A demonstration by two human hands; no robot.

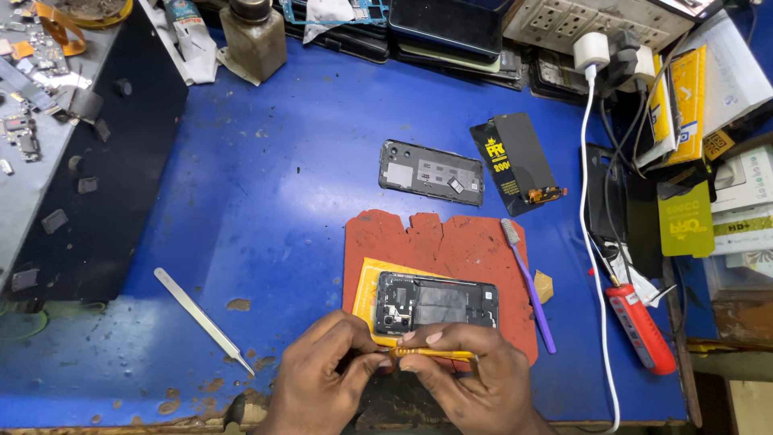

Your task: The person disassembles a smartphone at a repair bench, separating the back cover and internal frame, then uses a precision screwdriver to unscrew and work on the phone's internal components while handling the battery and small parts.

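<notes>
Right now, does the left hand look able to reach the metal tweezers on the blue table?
Probably yes. The tweezers lie just to the left of the left hand, with only bare blue table between them. However, that hand is pinching the orange tool together with the right hand, so it is occupied.
</notes>
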